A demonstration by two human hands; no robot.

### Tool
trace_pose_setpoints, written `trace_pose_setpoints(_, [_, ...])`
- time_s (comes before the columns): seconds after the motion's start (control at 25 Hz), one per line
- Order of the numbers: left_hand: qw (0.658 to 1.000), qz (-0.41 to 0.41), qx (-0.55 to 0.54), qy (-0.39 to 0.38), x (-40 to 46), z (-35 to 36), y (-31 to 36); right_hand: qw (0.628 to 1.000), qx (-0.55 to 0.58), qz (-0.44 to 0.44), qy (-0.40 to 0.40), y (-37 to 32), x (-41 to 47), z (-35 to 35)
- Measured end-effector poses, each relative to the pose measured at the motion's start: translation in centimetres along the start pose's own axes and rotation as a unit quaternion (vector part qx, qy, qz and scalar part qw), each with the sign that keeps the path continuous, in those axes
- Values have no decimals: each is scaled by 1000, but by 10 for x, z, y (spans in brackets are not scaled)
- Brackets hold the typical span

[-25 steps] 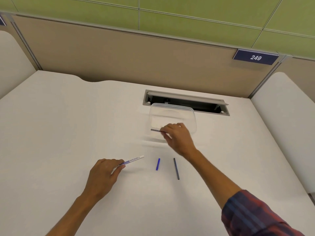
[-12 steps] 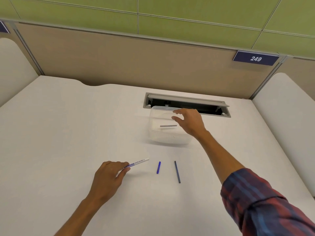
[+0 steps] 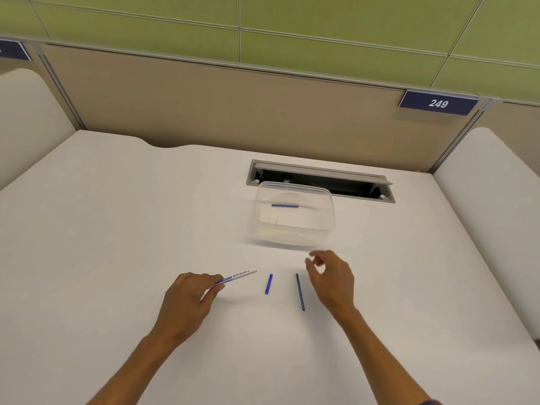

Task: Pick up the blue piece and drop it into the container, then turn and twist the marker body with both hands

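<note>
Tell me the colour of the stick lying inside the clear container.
Blue: the stick in the clear container, head view.

Arms: both forearms bare to the wrists.
Sleeve (image 3: 429, 402): dark red and blue plaid edge, lower right.
Hands: no rings, no watch.

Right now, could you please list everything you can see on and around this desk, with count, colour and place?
white desk top: one, white, fills the lower view.
clear plastic container: one, transparent, mid-desk before the slot.
thin blue stick in the container: one, blue, lying crosswise inside.
short blue piece: one, bright blue, on the desk between the hands.
long dark blue stick: one, dark blue, beside the right hand.
white whiteboard marker: one, white with blue print, in the left hand.
grey cable slot: one, grey, open, behind the container.
navy number plate 249: one, navy, on the partition, upper right.
left hand: grips the marker.
right hand: empty, fingers loosely curled, above the desk.
</note>
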State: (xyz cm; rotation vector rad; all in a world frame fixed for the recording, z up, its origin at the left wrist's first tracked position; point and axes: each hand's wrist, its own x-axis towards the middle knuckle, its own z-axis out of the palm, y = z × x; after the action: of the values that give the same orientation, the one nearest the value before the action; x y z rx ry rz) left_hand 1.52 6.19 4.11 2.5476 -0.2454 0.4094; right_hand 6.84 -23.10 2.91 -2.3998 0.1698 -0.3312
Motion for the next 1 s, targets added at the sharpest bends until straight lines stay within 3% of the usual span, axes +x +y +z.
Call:
trace_pose_setpoints(0.24, [1000,12,5,9,-2,2,18,992,-54,57,-100,16,-44,10])
trace_pose_setpoints(0.6, [1000,19,19,1,-8,3,35,985,-105,57,-125,12,-52,10])
trace_pose_setpoints(0.76, [1000,25,18,2,-7,-2,37,986,64,120,-100,7,-54,-3])
trace_pose_setpoints(0.88, [999,40,25,1,-5,-1,38,963,228,125,-66,1,-60,-19])
trace_pose_setpoints(1.0, [999,39,19,-4,-3,0,41,944,300,123,-55,-6,-66,-32])
